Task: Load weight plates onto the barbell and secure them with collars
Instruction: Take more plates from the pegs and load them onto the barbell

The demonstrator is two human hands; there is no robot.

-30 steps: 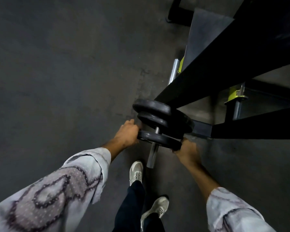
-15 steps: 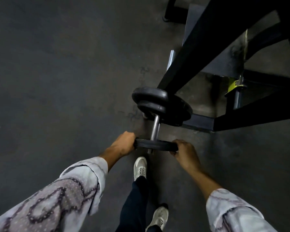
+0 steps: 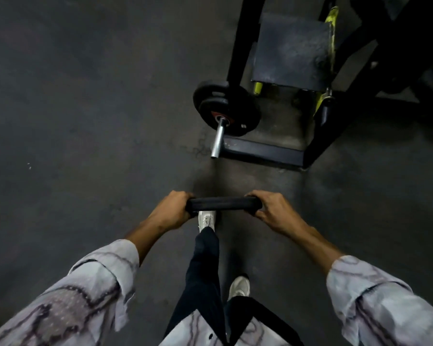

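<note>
One weight plate (image 3: 223,204), black, rigid and judged heavy, is held edge-on at opposite rims, left hand (image 3: 171,211) and right hand (image 3: 273,208) fingers curled tight around it.

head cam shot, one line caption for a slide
Both hands hold a black weight plate edge-on, clear of the barbell sleeve.

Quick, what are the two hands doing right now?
Left hand: closed on one edge of the weight plate.
Right hand: closed on the plate's other edge.
</note>
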